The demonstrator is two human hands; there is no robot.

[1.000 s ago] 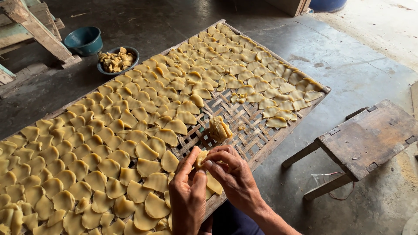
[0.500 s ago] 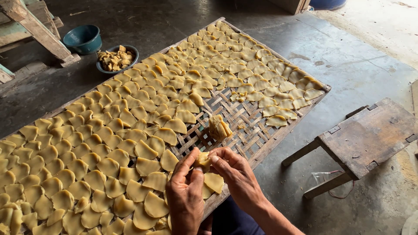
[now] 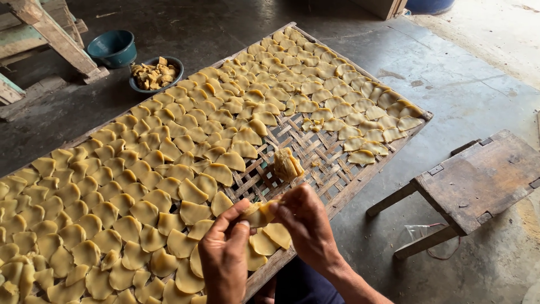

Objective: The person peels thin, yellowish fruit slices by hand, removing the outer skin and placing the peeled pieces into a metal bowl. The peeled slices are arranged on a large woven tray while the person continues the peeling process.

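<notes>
A long woven bamboo tray (image 3: 332, 174) lies on the floor, covered with several thin yellow dough slices (image 3: 169, 146). My left hand (image 3: 225, 253) and my right hand (image 3: 304, 222) meet over the tray's near edge. Together they pinch a small stack of yellow slices (image 3: 256, 213), with my right fingers peeling at its end. A second lump of stacked slices (image 3: 287, 165) rests on the bare weave just beyond my hands. Freshly laid slices (image 3: 270, 239) lie under my hands.
A dark bowl of yellow chunks (image 3: 154, 76) and a teal bowl (image 3: 114, 47) stand on the floor at the far left, beside wooden beams (image 3: 50, 34). A low wooden stool (image 3: 478, 180) stands to the right, with a plastic bag (image 3: 419, 231) under it.
Both hands have shifted slightly left along the tray's near edge with the stack. One more slice now lies on the weave under them.
</notes>
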